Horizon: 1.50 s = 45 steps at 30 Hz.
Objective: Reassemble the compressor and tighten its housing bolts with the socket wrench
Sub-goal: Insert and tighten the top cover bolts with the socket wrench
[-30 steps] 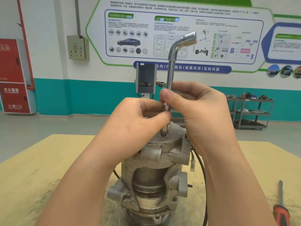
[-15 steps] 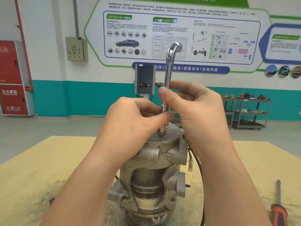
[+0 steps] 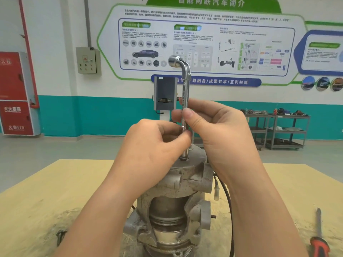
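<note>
A grey metal compressor (image 3: 172,197) stands upright on the wooden table (image 3: 55,191) right in front of me. A chrome L-shaped socket wrench (image 3: 185,89) stands vertically with its lower socket on a bolt on top of the housing. Its bent upper end points left. My left hand (image 3: 154,149) pinches the lower part of the shaft with thumb and fingers. My right hand (image 3: 220,134) grips the shaft a little higher, thumb in front. The bolt itself is hidden under the socket.
A red-handled screwdriver (image 3: 319,238) lies on the table at the right. A black cable (image 3: 226,201) with a white connector hangs beside the compressor. A small dark metal part (image 3: 60,236) lies at the left. Shelving carts (image 3: 278,130) stand by the far wall.
The wrench has turned on the bolt: its bent upper end pointed right a second ago, faced away half a second ago, and points left now. Both hands have stayed on the shaft.
</note>
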Each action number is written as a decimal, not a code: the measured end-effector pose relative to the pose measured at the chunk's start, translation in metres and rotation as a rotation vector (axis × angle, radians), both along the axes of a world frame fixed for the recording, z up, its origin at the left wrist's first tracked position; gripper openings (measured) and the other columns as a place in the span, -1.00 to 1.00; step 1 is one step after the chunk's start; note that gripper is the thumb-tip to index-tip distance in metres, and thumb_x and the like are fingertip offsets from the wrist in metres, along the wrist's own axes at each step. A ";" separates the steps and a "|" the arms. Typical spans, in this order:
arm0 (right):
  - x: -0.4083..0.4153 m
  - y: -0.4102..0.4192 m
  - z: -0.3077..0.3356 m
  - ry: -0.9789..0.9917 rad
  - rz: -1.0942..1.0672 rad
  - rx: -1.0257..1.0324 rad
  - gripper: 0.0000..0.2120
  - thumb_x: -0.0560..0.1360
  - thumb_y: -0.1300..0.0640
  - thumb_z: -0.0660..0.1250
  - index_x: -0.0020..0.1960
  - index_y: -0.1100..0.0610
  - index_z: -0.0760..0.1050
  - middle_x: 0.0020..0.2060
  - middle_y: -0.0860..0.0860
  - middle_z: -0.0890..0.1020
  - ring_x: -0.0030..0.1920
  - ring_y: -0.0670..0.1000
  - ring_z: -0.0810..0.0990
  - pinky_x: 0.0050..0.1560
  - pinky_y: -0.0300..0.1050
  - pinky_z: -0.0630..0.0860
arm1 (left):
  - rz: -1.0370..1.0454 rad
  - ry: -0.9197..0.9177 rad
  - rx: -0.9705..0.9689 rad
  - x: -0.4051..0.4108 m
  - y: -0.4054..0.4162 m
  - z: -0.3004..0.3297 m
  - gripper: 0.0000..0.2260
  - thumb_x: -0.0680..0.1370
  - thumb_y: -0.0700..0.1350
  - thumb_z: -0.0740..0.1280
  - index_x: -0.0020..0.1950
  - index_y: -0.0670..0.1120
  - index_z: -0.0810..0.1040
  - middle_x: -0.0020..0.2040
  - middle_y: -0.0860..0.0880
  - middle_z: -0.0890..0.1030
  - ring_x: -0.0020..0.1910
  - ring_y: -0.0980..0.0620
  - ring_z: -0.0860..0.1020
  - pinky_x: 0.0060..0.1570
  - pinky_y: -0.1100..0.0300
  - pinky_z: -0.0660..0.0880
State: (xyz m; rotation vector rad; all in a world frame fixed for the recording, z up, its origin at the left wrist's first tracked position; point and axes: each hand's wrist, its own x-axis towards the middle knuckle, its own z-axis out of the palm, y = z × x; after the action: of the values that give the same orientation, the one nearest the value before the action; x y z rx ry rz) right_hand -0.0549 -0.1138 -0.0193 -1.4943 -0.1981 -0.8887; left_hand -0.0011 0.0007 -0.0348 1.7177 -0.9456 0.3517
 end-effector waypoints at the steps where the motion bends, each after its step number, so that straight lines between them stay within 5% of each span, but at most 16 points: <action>1: 0.000 0.000 0.000 -0.014 -0.018 0.016 -0.80 0.44 0.29 0.45 0.06 0.22 0.62 -0.22 0.03 0.73 -0.18 -0.06 0.71 -0.17 -0.25 0.61 | -0.007 -0.002 0.015 0.000 0.000 0.000 -0.75 0.50 0.13 0.38 -0.12 -0.01 0.73 -0.24 0.07 0.71 -0.15 0.10 0.67 -0.03 0.04 0.59; 6: -0.002 0.001 0.001 -0.017 -0.118 0.029 -0.76 0.33 0.20 0.55 -0.03 0.09 0.60 -0.26 0.04 0.72 -0.25 -0.04 0.70 -0.23 -0.24 0.60 | -0.078 0.059 -0.069 0.000 0.003 0.001 -0.80 0.41 0.12 0.46 -0.08 0.05 0.74 -0.19 0.18 0.72 -0.12 0.26 0.67 -0.03 0.22 0.54; 12: -0.008 0.001 0.003 0.079 0.052 -0.057 -0.82 0.55 0.29 0.32 0.12 0.17 0.60 -0.17 -0.03 0.73 -0.14 -0.16 0.70 -0.17 -0.41 0.54 | -0.101 0.062 -0.041 -0.001 0.003 -0.001 -0.84 0.50 0.06 0.39 -0.07 0.07 0.74 -0.19 0.17 0.72 -0.11 0.24 0.67 -0.03 0.14 0.57; 19: -0.003 0.010 0.000 0.013 -0.154 0.016 -0.78 0.27 0.23 0.60 -0.16 0.13 0.60 -0.32 0.01 0.70 -0.32 -0.04 0.69 -0.39 -0.24 0.58 | -0.076 0.084 -0.054 -0.002 0.004 0.000 -0.88 0.41 0.03 0.47 -0.11 0.07 0.75 -0.23 0.16 0.72 -0.14 0.23 0.68 0.02 0.07 0.60; 26: -0.012 0.002 0.005 0.101 -0.031 -0.112 -0.85 0.55 0.26 0.33 0.07 0.15 0.63 -0.20 -0.08 0.73 -0.17 -0.20 0.68 -0.22 -0.43 0.53 | -0.076 0.071 0.070 -0.002 0.005 0.001 -0.80 0.53 0.03 0.34 -0.11 -0.02 0.73 -0.21 -0.01 0.72 -0.10 -0.03 0.67 -0.05 0.03 0.58; 32: -0.007 0.001 0.002 0.019 -0.137 -0.019 -0.80 0.32 0.23 0.56 -0.11 0.12 0.60 -0.39 -0.06 0.68 -0.38 -0.17 0.63 -0.38 -0.35 0.50 | -0.027 0.120 -0.039 -0.002 0.004 0.001 -0.77 0.31 0.15 0.50 -0.18 0.04 0.73 -0.28 0.15 0.71 -0.21 0.25 0.67 -0.15 0.25 0.50; 34: -0.005 0.002 0.002 0.037 -0.151 -0.039 -0.79 0.34 0.18 0.56 -0.08 0.09 0.60 -0.39 -0.08 0.66 -0.39 -0.20 0.61 -0.39 -0.36 0.49 | -0.017 0.107 -0.020 -0.001 0.004 0.002 -0.82 0.36 0.11 0.50 -0.17 0.02 0.73 -0.27 0.14 0.71 -0.20 0.22 0.67 -0.13 0.22 0.52; 37: -0.004 0.002 0.002 0.094 -0.095 -0.103 -0.79 0.49 0.17 0.43 0.12 0.13 0.61 -0.13 -0.06 0.72 -0.14 -0.19 0.68 -0.14 -0.34 0.58 | -0.045 0.077 0.038 0.000 0.004 0.001 -0.85 0.50 0.01 0.42 -0.11 -0.03 0.73 -0.24 0.07 0.72 -0.13 0.09 0.69 -0.03 0.06 0.60; 40: -0.005 0.003 0.001 0.071 -0.028 -0.052 -0.81 0.50 0.28 0.39 0.11 0.21 0.61 -0.17 -0.01 0.74 -0.13 -0.13 0.70 -0.10 -0.27 0.62 | -0.068 0.060 0.090 -0.001 0.004 0.000 -0.79 0.53 0.02 0.35 -0.08 -0.07 0.72 -0.20 -0.07 0.71 -0.05 -0.10 0.66 0.02 -0.09 0.58; 45: -0.004 0.004 0.001 -0.004 -0.133 0.018 -0.77 0.29 0.27 0.58 -0.13 0.15 0.59 -0.34 -0.02 0.70 -0.33 -0.11 0.67 -0.31 -0.29 0.57 | -0.025 0.080 -0.063 -0.003 0.005 0.001 -0.77 0.31 0.15 0.48 -0.19 0.04 0.73 -0.29 0.13 0.71 -0.21 0.21 0.67 -0.14 0.27 0.56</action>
State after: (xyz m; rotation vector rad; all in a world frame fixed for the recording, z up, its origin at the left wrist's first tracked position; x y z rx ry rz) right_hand -0.0592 -0.1100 -0.0186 -1.5023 -0.0941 -0.9970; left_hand -0.0040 0.0054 -0.0335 1.6492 -0.8883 0.2913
